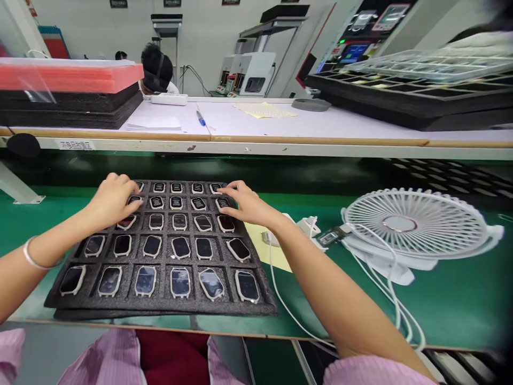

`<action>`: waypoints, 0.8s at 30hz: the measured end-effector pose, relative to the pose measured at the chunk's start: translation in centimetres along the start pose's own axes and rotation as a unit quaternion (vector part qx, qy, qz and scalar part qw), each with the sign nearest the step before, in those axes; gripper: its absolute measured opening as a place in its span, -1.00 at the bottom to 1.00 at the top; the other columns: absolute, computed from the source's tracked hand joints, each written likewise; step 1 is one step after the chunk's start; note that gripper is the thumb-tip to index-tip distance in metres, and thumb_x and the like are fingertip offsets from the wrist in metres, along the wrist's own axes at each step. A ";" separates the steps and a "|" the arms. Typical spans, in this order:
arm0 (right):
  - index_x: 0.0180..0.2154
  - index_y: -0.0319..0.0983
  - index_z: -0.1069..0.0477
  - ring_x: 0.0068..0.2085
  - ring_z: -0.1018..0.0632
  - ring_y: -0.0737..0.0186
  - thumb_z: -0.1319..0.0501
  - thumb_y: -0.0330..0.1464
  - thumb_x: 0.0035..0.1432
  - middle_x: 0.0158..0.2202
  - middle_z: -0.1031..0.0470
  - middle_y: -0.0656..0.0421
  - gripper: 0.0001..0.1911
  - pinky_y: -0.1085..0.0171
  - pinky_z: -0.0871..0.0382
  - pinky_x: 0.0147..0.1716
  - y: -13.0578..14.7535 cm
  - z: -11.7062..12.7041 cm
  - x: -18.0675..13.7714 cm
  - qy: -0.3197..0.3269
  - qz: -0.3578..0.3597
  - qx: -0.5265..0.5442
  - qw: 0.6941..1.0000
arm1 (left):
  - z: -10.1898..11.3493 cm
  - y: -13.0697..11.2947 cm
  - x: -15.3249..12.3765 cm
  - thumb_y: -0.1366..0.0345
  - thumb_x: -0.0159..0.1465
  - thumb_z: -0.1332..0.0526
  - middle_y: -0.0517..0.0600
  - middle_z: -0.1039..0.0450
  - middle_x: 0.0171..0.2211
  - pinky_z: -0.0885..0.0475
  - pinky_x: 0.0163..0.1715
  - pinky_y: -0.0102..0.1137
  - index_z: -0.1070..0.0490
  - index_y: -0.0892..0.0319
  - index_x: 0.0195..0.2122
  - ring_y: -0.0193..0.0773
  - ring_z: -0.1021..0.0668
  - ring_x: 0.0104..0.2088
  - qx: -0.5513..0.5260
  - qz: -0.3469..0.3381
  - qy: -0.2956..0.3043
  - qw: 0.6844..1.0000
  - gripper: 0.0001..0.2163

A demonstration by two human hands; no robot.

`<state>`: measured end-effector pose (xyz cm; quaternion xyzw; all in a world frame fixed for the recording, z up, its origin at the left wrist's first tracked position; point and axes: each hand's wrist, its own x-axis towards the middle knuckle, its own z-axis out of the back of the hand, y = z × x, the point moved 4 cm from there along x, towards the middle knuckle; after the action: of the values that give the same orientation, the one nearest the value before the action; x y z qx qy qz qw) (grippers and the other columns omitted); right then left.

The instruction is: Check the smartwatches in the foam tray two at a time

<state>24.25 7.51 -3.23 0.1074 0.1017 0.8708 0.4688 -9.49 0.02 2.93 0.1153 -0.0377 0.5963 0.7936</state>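
A black foam tray (166,261) lies on the green bench, its square pockets holding rows of smartwatch cases without straps. Over the tray's far left part is my left hand (116,199), thumb and fingers apart, partly covering the watches beneath. At the far right corner, my right hand (249,206) reaches in with index finger and thumb spread, near a watch (223,203) in the second row. Neither hand visibly lifts anything. The watches in the far rows show lit text on their screens; a nearer watch (180,282) has a dark, reflective face.
Right of the tray are a yellow sheet (278,251), white cables and a white fan (417,224) on the bench. A shelf above bears red and black foam stacks (72,80), a blue pen (201,118) and black trays (420,101). Another person (158,69) sits beyond.
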 end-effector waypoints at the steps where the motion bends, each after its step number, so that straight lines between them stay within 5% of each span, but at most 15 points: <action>1: 0.29 -0.20 -0.33 0.23 -0.36 -0.21 -0.26 -0.22 0.28 0.15 -0.26 -0.10 -0.42 -0.13 -0.29 0.19 1.5 0.0 0.1 -0.006 0.023 0.002 1.000 | -0.4 1.6 -1.3 0.12 0.31 -0.15 0.21 -0.48 -0.17 -0.35 0.01 -0.08 -0.53 0.22 -0.16 0.15 -0.46 -0.06 0.014 0.025 0.034 0.999 -0.70; 5: 0.18 -0.23 -0.44 0.15 -0.43 -0.10 -0.29 -0.31 0.31 0.07 -0.36 -0.06 -0.56 -0.05 -0.30 0.19 9.5 -1.7 1.3 0.037 0.145 0.019 0.989 | -3.1 5.6 -5.7 0.05 0.29 -0.10 0.25 -0.51 -0.22 -0.37 -0.06 -0.11 -0.53 0.24 -0.24 0.22 -0.49 -0.07 0.041 0.111 0.184 0.976 -0.64; 8: 0.15 -0.27 -0.46 0.13 -0.44 -0.07 -0.30 -0.34 0.33 0.05 -0.38 -0.06 -0.62 -0.01 -0.31 0.16 15.8 -3.8 2.8 0.100 0.195 0.023 0.975 | -4.6 6.2 -7.0 0.01 0.31 -0.06 0.34 -0.49 -0.09 -0.37 -0.01 -0.11 -0.49 0.35 -0.07 0.26 -0.48 0.01 0.026 0.156 0.180 0.971 -0.52; 11: 0.13 -0.30 -0.46 0.12 -0.44 -0.09 -0.22 -0.28 0.41 0.07 -0.37 -0.09 -0.66 -0.04 -0.28 0.14 20.0 -5.6 5.0 0.115 0.161 0.021 0.980 | -5.3 6.2 -7.2 -0.03 0.29 -0.06 0.38 -0.46 -0.06 -0.39 0.00 -0.09 -0.50 0.36 -0.06 0.29 -0.48 0.03 0.003 0.173 0.148 0.974 -0.48; 17: -0.21 -0.31 -0.45 0.10 -0.42 -0.24 -0.30 -0.19 0.30 0.00 -0.39 -0.13 -0.72 -0.11 -0.25 0.08 23.9 -7.5 8.9 0.081 0.101 0.035 0.991 | -4.6 6.7 -7.3 0.04 0.14 -0.18 0.20 -0.52 -0.25 -0.40 -0.22 -0.21 -0.40 0.15 -0.34 0.13 -0.56 -0.15 -0.095 0.177 0.055 0.978 -0.73; 21: -0.30 -0.22 -0.30 -0.11 -0.49 0.01 -0.35 -0.41 0.08 -0.21 -0.44 0.11 -0.78 0.13 -0.32 -0.11 24.6 -7.1 9.5 0.062 0.125 0.102 0.985 | -2.3 6.6 -7.5 0.03 0.07 -0.22 -0.02 -0.48 -0.41 -0.33 -0.39 -0.33 -0.20 0.08 -0.34 -0.11 -0.55 -0.37 -0.302 0.206 -0.051 0.930 -0.71; 24: -0.30 -0.19 -0.22 -0.25 -0.50 0.18 -0.26 -0.49 0.03 -0.30 -0.45 0.23 -0.76 0.26 -0.32 -0.23 24.0 -5.9 8.8 0.054 0.150 0.176 0.971 | -0.8 5.1 -6.9 0.01 0.07 -0.22 -0.07 -0.50 -0.40 -0.31 -0.41 -0.37 -0.20 0.08 -0.28 -0.20 -0.51 -0.41 -0.420 0.154 -0.078 0.891 -0.67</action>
<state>-1.18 1.47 -1.46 0.1554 0.2613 0.9040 0.3007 -16.44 -4.95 1.50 -0.1904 -0.3639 0.6288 0.6603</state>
